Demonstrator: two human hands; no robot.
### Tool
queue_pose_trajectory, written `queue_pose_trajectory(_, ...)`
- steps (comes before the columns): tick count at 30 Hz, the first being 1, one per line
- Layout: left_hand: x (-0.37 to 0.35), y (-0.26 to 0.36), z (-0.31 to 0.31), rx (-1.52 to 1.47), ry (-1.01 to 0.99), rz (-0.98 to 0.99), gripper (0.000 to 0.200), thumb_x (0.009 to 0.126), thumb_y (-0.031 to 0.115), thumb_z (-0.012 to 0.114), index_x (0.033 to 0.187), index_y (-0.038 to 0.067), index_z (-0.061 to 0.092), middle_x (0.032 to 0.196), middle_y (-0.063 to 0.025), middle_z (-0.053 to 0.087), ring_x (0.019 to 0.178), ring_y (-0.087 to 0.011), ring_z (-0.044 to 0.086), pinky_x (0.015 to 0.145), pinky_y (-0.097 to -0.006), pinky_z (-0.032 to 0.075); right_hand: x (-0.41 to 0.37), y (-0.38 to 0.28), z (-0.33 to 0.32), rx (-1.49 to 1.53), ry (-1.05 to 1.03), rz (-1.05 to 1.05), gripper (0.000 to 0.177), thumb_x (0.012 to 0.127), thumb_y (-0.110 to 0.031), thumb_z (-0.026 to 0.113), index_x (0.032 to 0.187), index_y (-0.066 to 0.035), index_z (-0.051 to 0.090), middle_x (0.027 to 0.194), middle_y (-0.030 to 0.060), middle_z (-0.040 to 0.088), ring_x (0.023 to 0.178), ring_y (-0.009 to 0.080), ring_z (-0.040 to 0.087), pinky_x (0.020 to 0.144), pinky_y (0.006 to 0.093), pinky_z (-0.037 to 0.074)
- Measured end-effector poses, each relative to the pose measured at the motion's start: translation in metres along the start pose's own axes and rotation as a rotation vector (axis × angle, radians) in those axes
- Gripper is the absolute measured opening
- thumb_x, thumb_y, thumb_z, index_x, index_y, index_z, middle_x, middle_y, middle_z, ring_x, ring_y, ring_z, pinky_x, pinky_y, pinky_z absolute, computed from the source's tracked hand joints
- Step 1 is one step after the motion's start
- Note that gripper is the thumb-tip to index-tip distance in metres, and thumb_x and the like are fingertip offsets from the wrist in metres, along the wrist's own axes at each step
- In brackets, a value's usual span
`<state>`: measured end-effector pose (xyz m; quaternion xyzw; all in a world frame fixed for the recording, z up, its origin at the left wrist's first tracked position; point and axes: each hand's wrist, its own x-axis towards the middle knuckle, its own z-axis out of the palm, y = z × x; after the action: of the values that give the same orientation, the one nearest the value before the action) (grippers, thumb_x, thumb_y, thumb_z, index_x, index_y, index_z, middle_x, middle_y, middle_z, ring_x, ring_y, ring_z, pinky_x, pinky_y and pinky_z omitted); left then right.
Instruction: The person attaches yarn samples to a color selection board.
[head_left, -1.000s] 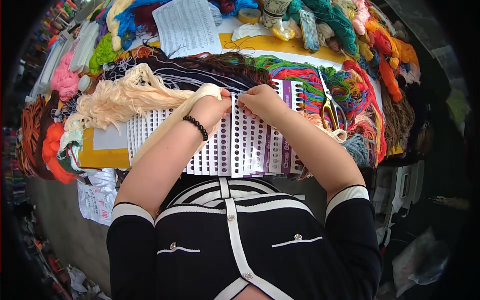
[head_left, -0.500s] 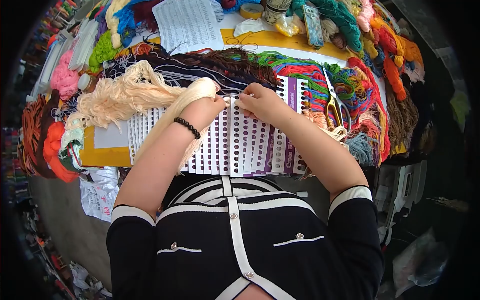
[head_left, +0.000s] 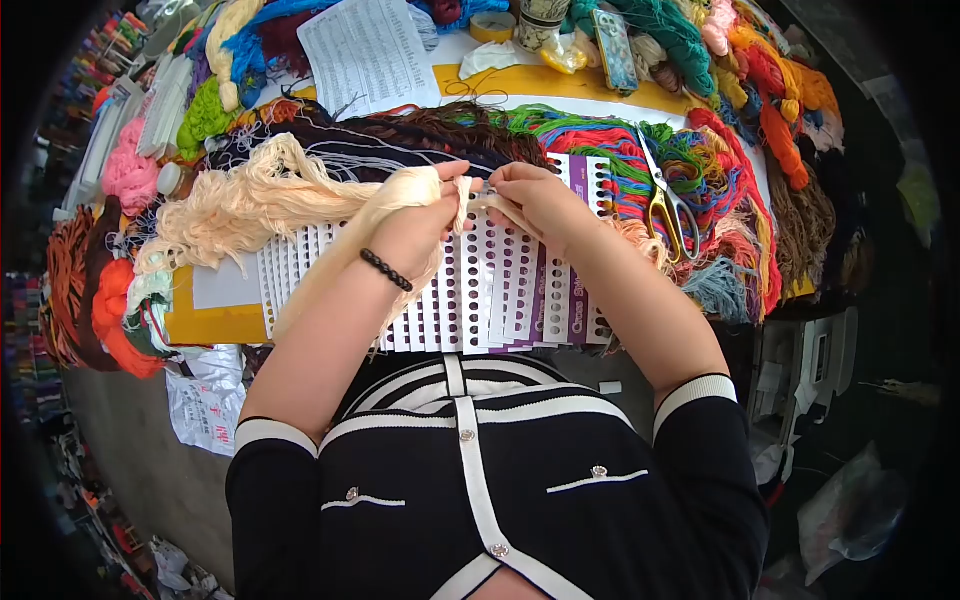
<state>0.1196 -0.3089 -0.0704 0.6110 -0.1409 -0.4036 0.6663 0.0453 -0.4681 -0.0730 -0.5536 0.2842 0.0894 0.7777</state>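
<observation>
A pale cream skein of thread (head_left: pixel 402 192) drapes over my left hand (head_left: pixel 440 212), which is closed around part of it, and its tail hangs down along the forearm. My right hand (head_left: pixel 535 205) pinches a strand of the same thread just to the right, its fingertips close to my left fingers. Beneath both hands lies a fanned row of white and purple thread cards (head_left: pixel 470 300) with punched holes along their edges. A larger heap of cream thread (head_left: pixel 250 200) rests left of the cards. My fingers partly hide the thread between the hands.
Gold-handled scissors (head_left: pixel 665 205) lie open-bladed on multicoloured thread (head_left: pixel 600 140) at right. Behind are a printed sheet (head_left: pixel 365 55), a tape roll (head_left: pixel 492 27) and a phone (head_left: pixel 615 50). Dark thread bundles (head_left: pixel 400 140) stretch across the table behind my hands.
My left hand has turned and its fingers have extended slightly, with a loop of cream thread now showing at them. My right hand has moved slightly rightward, drawing the strand.
</observation>
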Motion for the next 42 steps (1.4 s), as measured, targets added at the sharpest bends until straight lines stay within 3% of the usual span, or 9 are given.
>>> queue_pose_trajectory(5,0.013,-0.013,-0.002,0.471,-0.102,0.045,0.034,0.089,0.001,0.046,0.122,0.002,0.050,0.096,-0.0048,0.060,0.067,-0.0076,0.054,0.055,-0.0200,0.042,0.006,0.002,-0.002,0.061,-0.040,0.020,0.010,0.092,-0.012,0.046,0.094,-0.005,0.053,0.077,0.0041,0.058,0.063,0.0096,0.058,0.055,0.0189,0.046)
queue_pose_trajectory(7,0.021,0.004,-0.006,0.542,0.117,-0.141,0.030,0.092,0.006,0.043,0.120,0.001,0.052,0.086,-0.0032,0.059,0.068,-0.0085,0.053,0.059,-0.0217,0.043,0.011,0.008,0.001,-0.213,-0.016,-0.015,0.011,0.093,-0.014,0.046,0.096,-0.006,0.053,0.077,0.0033,0.058,0.066,0.0091,0.059,0.057,0.0187,0.048)
queue_pose_trajectory(11,0.004,0.008,-0.049,-0.130,0.314,-0.098,0.021,0.092,0.010,0.049,0.106,0.000,0.059,0.078,-0.0031,0.059,0.063,-0.0087,0.051,0.057,-0.0229,0.044,0.013,0.005,0.002,-0.422,0.016,0.024,0.014,0.092,-0.017,0.047,0.098,-0.007,0.053,0.080,0.0038,0.059,0.072,0.0081,0.060,0.062,0.0176,0.048)
queue_pose_trajectory(16,-0.013,0.035,-0.105,-0.271,0.294,-0.032,0.022,0.090,0.012,0.054,0.108,0.000,0.058,0.069,-0.0006,0.057,0.057,-0.0071,0.050,0.052,-0.0199,0.043,0.018,0.008,0.000,-0.917,0.055,-0.135,0.018,0.088,-0.016,0.047,0.102,-0.006,0.053,0.090,0.0093,0.063,0.075,0.0128,0.061,0.067,0.0237,0.048)
queue_pose_trajectory(23,-0.063,0.101,-0.225,-0.331,0.154,0.152,0.035,0.091,0.016,0.053,0.122,0.002,0.051,0.082,-0.0025,0.057,0.064,-0.0086,0.054,0.056,-0.0226,0.048,0.030,0.022,-0.008,-0.698,-0.024,-0.119,0.021,0.087,-0.012,0.044,0.104,-0.001,0.050,0.083,0.0109,0.065,0.073,0.0173,0.061,0.066,0.0286,0.048)
queue_pose_trajectory(28,-0.087,0.113,-0.210,-0.261,0.490,0.266,0.041,0.093,0.024,0.050,0.127,0.001,0.044,0.123,-0.0122,0.051,0.113,-0.0232,0.051,0.094,-0.0369,0.044,0.019,0.021,0.001,-0.866,0.059,-0.192,0.022,0.085,-0.017,0.046,0.102,-0.004,0.052,0.082,0.0136,0.066,0.081,0.0286,0.063,0.072,0.0352,0.048)
queue_pose_trajectory(32,-0.128,0.079,-0.139,-0.318,0.349,0.174,0.035,0.091,0.018,0.050,0.121,-0.001,0.047,0.118,-0.0124,0.055,0.106,-0.0230,0.056,0.094,-0.0380,0.044,-0.022,0.014,0.039,-0.994,0.155,-0.482,0.017,0.088,-0.013,0.051,0.100,-0.001,0.052,0.076,0.0084,0.063,0.068,0.0164,0.059,0.062,0.0295,0.047)
queue_pose_trajectory(37,-0.170,0.057,-0.077,0.025,0.216,0.118,0.038,0.086,0.006,0.048,0.123,-0.003,0.045,0.094,-0.0106,0.061,0.078,-0.0156,0.059,0.075,-0.0281,0.047,-0.060,0.007,0.119,-0.519,-0.311,-0.980,0.013,0.085,-0.010,0.061,0.093,0.000,0.062,0.078,0.0069,0.061,0.072,0.0129,0.058,0.063,0.0264,0.046)
queue_pose_trajectory(42,-0.186,0.045,-0.058,-0.149,0.235,0.213,0.047,0.084,0.002,0.051,0.129,-0.006,0.041,0.105,-0.0124,0.060,0.081,-0.0152,0.062,0.078,-0.0259,0.048,-0.075,0.019,0.161,-0.227,-0.513,-0.659,0.014,0.088,-0.010,0.059,0.095,0.002,0.063,0.081,0.0061,0.061,0.070,0.0117,0.058,0.063,0.0239,0.048)
